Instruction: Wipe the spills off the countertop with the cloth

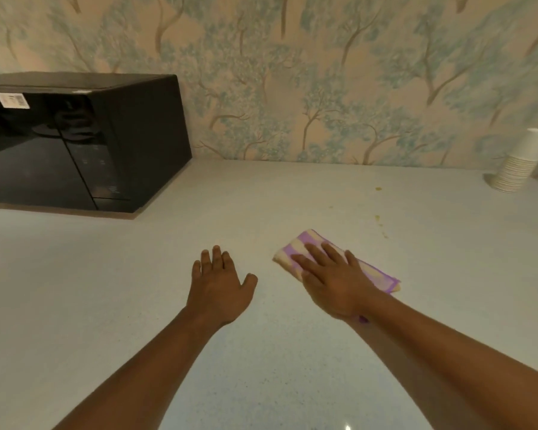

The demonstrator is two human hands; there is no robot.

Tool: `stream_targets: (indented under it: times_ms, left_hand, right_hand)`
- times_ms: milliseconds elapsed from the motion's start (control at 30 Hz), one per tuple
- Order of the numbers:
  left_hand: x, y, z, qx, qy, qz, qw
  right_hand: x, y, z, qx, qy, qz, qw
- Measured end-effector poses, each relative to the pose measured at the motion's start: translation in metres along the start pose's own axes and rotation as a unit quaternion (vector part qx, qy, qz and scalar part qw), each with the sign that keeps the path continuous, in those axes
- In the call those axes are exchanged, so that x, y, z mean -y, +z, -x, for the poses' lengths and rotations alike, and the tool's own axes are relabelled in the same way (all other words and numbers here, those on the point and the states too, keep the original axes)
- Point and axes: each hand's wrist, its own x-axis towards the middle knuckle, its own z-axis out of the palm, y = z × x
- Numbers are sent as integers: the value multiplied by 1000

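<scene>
1. At the upper left of the frame a black microwave (75, 141) sits on the pale speckled tabletop (137, 274), its back near the wall; a white sticker shows on the top corner of its glossy door.
2. Behind it, a wallpaper (292, 72) of blue-green trees on a peach ground runs across the whole upper part of the frame.
3. Just left of centre, low in the frame, the left hand (219, 287) lies palm down on or just over the tabletop, fingers spread and holding nothing; I cannot tell if it truly touches.
4. Just right of centre, the right hand (333, 280) presses flat on a folded cloth (298, 246), purple and cream in stripes, fingers stretched out over it rather than closed round it.
5. The cloth lies on the tabletop, poking out past the fingertips at its upper left end and past the wrist side at its lower right corner.
6. Up and to the right of the cloth, a few small yellowish spills (378, 217) dot the tabletop, apart from the cloth.
7. At the far right edge, a stack of white paper cups (519, 162) stands upside down near the wall.
</scene>
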Motion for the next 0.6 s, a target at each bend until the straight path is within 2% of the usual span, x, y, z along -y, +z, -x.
stream_targets:
  times_ms: [100, 167, 233, 400, 533, 600]
  left_hand:
    - [-12, -3, -3, -7, 13, 7, 1000]
    - [-28, -4, -6, -13, 38, 8, 999]
    - [-47, -3, -11, -7, 60, 15, 998]
    - [-94, 1, -38, -8, 103, 29, 994]
    - [-114, 2, -64, -31, 103, 30, 994]
    - [-117, 0, -74, -23, 91, 39, 995]
  right_hand:
    - [-53, -10, 25, -2, 67, 24, 997]
    - [-87, -20, 17, 3, 146, 29, 989]
    - [-103, -26, -1, 4, 181, 32, 983]
    - [-87, -21, -23, 8, 164, 2, 986]
    - [-90, -8, 21, -16, 82, -11, 996]
    - [-115, -12, 35, -17, 95, -4, 995]
